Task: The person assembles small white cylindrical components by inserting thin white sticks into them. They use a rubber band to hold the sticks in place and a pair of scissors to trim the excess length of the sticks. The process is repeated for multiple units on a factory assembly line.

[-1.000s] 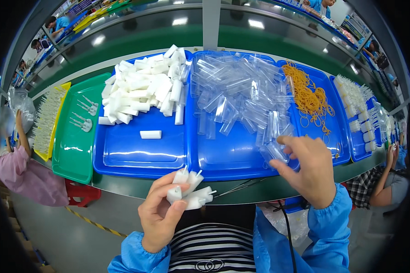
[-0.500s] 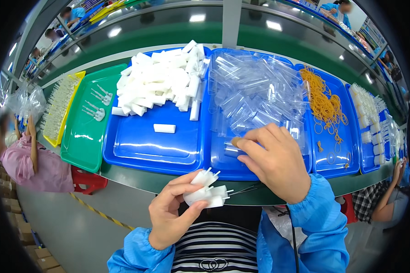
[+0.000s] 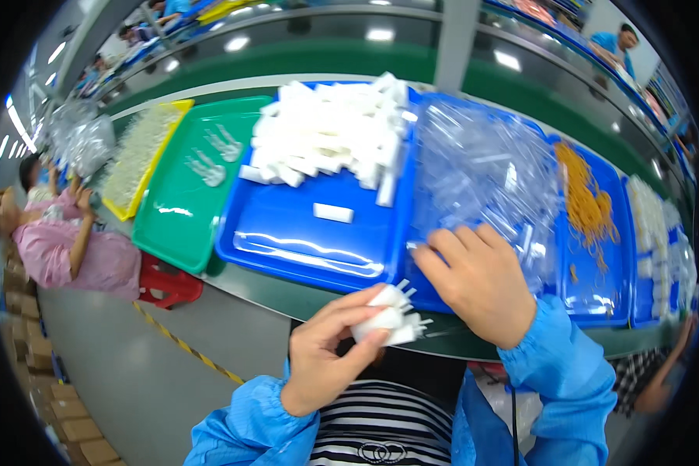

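Observation:
My left hand (image 3: pixel 322 357) is closed around a bundle of white tube-shaped pieces (image 3: pixel 384 318), held at the table's near edge with thin white prongs sticking out to the right. My right hand (image 3: pixel 481 287) reaches over the near part of a blue tray heaped with clear plastic sleeves (image 3: pixel 481 159). Its fingers are curled and bent downward, slightly blurred; whatever they grip is hidden below them. Left of that stands another blue tray (image 3: pixel 279 221), with a pile of white tube-shaped pieces (image 3: pixel 330 128) at its far side and a single white piece (image 3: pixel 333 212) lying apart.
Farther left are a green tray (image 3: pixel 171 237) with two pronged white parts (image 3: pixel 206 168) and a yellow tray (image 3: pixel 161 147) of small pale parts. On the right, orange rubber bands (image 3: pixel 586 198) fill part of a blue tray. A person in pink (image 3: pixel 85 248) sits at the left.
The view has swung so that the trays appear farther right. My left hand still holds the white bundle. My right hand stays at the sleeve tray, its fingertips now nearer the tray's left edge.

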### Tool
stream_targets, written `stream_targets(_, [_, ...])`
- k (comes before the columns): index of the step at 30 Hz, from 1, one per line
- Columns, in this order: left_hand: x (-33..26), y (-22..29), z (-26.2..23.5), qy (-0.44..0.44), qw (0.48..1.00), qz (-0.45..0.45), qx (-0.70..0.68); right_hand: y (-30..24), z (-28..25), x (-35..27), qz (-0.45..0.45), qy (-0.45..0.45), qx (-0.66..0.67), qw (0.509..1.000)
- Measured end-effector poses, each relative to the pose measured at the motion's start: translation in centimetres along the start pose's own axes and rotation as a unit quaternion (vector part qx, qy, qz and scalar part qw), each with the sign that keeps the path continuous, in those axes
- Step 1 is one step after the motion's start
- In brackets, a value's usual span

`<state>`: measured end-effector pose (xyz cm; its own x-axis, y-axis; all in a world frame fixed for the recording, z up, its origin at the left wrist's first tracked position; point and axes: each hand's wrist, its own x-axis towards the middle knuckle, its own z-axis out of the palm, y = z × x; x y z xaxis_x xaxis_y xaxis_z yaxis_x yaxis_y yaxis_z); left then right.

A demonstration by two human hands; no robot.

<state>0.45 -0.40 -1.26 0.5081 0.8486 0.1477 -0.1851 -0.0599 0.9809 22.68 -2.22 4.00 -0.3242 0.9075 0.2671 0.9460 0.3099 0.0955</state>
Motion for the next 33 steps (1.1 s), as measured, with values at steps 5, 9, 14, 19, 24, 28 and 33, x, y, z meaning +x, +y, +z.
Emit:
stream_targets(5, [0.1, 1.3, -0.7, -0.018, 0.995, 0.033, 0.097, -0.6, -0.8, 1.2, -0.017, 0.003, -0.046, 0.999])
stream_targets(9, [0.1, 1.7, -1.1, -0.013, 0.998, -0.011, 0.067, -0.9, -1.1, 0.7, -0.008, -0.025, 0.009, 1.0])
stream_targets(14, [-0.4, 0.6, -1.4, 0.002, 0.997, 0.057, 0.056, -0.6, -0.3, 0.1, 0.028, -0.028, 0.084, 0.996])
stream_targets(19, [-0.2, 0.8, -1.6, 0.003, 0.998, 0.039, 0.04, -1.4, -1.4, 1.0, 0.063, -0.075, 0.046, 0.994])
stream_targets(24, [0.2, 2.1, -2.6, 0.029, 0.992, 0.083, 0.09, -0.7, -1.3, 1.3, 0.183, 0.109, 0.403, 0.89])
stream_targets(28, [-0.8, 0.9, -1.8, 0.06, 0.996, 0.044, 0.051, -4.6, -2.3, 1.5, 0.332, 0.154, 0.69, 0.625])
stream_targets(33, [-0.4, 1.2, -1.1, 0.03, 0.994, 0.064, 0.079, -6.4, -1.1, -0.4, 0.285, 0.239, 0.667, 0.646])
